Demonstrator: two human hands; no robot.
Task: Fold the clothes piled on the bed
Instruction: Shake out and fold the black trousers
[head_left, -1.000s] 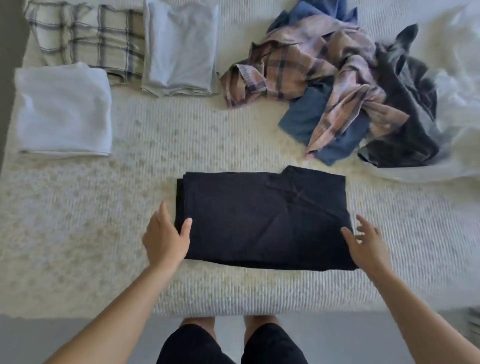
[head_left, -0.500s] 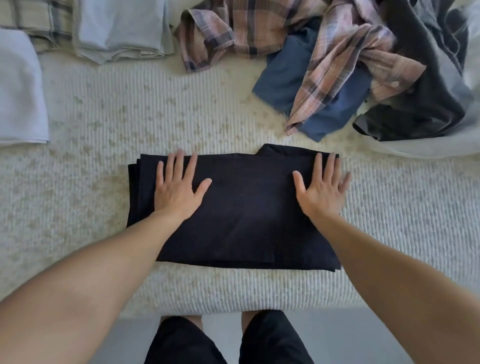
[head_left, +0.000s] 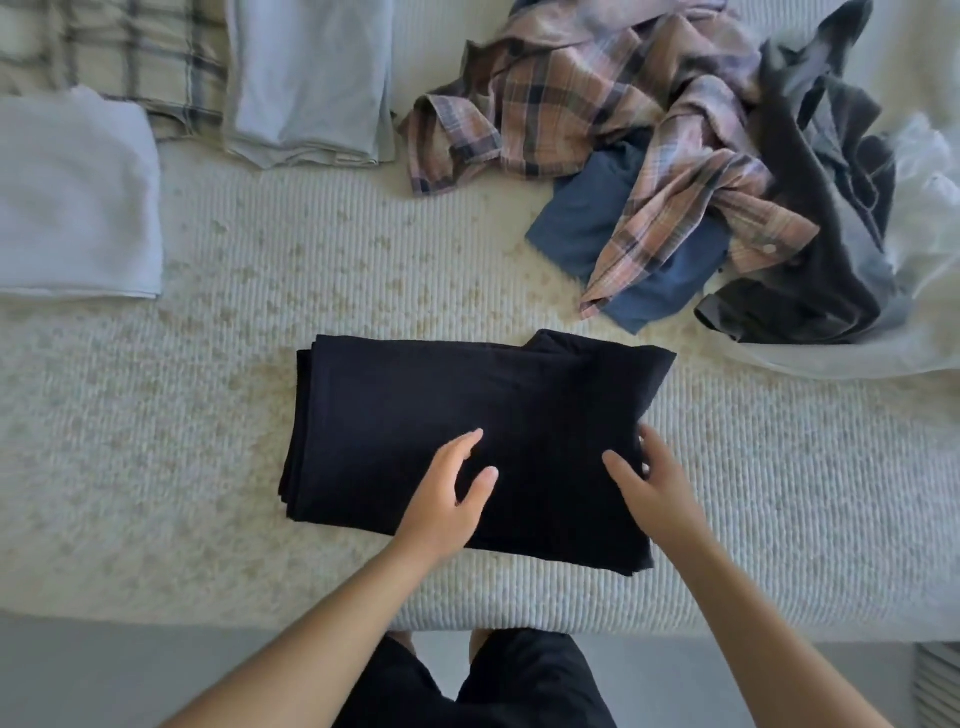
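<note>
Dark garment (head_left: 467, 415) lies folded flat near the bed's (head_left: 208, 415) front edge. Your left hand (head_left: 447, 499) rests open on it; your right hand (head_left: 657, 488), fingers relaxed, sits at its right edge, probably to fold again.

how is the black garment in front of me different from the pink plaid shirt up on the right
The black garment is folded into a flat rectangle; the plaid shirt lies crumpled and unfolded. The black garment sits alone on the bed; the plaid shirt is tangled in a pile over a blue garment. The black one is plain, the shirt checked. Both lie on the bed.
</note>
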